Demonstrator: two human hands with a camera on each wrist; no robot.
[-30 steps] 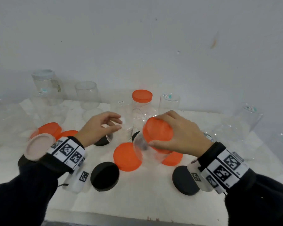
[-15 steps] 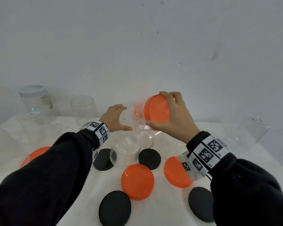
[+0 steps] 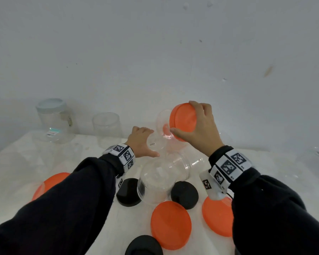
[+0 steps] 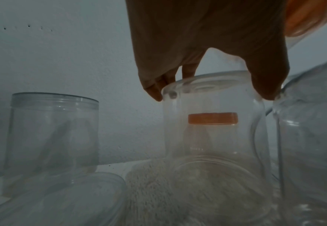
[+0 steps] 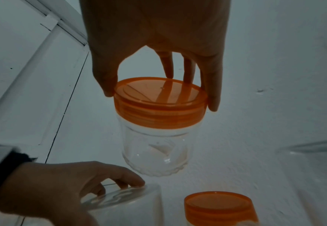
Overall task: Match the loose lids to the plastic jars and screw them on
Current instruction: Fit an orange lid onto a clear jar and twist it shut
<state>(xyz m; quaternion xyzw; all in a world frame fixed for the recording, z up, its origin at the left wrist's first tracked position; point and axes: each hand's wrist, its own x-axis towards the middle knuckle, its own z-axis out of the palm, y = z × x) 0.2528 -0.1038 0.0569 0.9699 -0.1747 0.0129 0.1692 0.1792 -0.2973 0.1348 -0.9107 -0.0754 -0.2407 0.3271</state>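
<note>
Hands on two jars, one already capped

Table (image 3: 92, 227) carries the rest: a clear jar on its side (image 3: 162, 178) at the centre, loose orange lids (image 3: 170, 224) at 6 and 4 o'clock from it, black lids (image 3: 184, 195) flanking its base, and open jars against the wall at 10 and 11 o'clock.

Right hand (image 3: 201, 129) holds a capped jar (image 5: 155, 146) in the air, tilted, at 12 o'clock from the lying jar. Thumb and fingers (image 5: 213, 91) are curled round the rim of its orange lid (image 3: 184, 119), spread about as wide as the lid.

Left hand (image 3: 141, 142), at 11 o'clock from the lying jar, reaches down over an upright open jar (image 4: 212, 130). Its fingertips (image 4: 154, 90) touch the far rim and the thumb the near rim, in a wide, loosely curved span. Whether they clamp the rim or only rest on it cannot be told.

Only the left wrist view shows a further capped jar (image 4: 212, 120) through that glass. Only the right wrist view shows the held lid seated squarely over the neck threads, and another orange-capped jar (image 5: 219, 209) at 5 o'clock below it. Only the head view shows the loose lids.
</note>
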